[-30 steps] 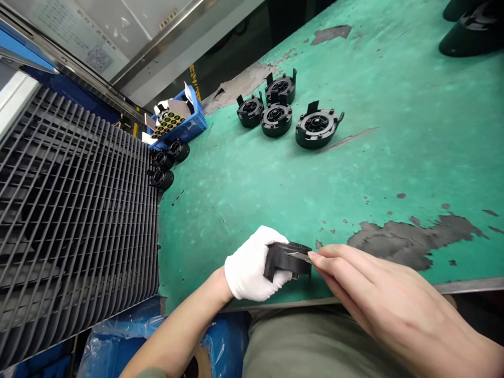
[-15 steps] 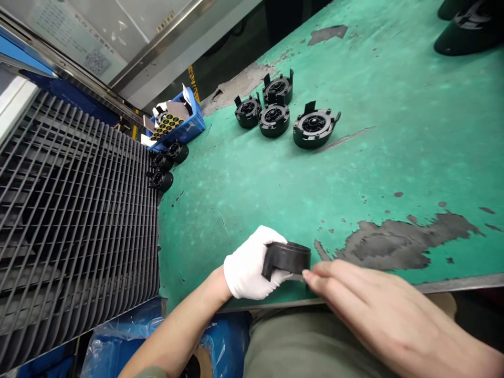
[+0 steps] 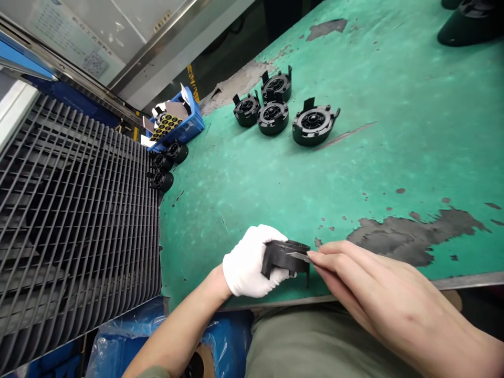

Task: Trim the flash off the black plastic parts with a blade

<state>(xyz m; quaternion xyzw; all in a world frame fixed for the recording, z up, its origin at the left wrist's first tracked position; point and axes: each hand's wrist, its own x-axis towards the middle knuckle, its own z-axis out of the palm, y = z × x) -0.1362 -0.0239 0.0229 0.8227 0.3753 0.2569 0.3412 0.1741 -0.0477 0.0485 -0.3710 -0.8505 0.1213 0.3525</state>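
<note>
My left hand (image 3: 254, 262), in a white glove, is wrapped round a round black plastic part (image 3: 281, 257) held near the table's front edge. A tab sticks out of the part's left side. Bare and coming from the right, my right hand (image 3: 366, 278) pinches a small thin metal blade (image 3: 298, 255) between fingertips and thumb. The blade lies against the outer wall of the part. The fingers hide its rear end.
Several round black parts (image 3: 273, 116) stand on the green table (image 3: 252, 178) further back. At the left are a grey rack (image 3: 79, 220), a blue bin (image 3: 192, 123) with stickers and more black parts. Black objects (image 3: 468, 26) sit at the back right. A bag-lined blue container (image 3: 232, 341) is below.
My right hand has moved up a little, and the metal blade now shows against the side of the black part. My left hand holds the part in nearly the same place.
</note>
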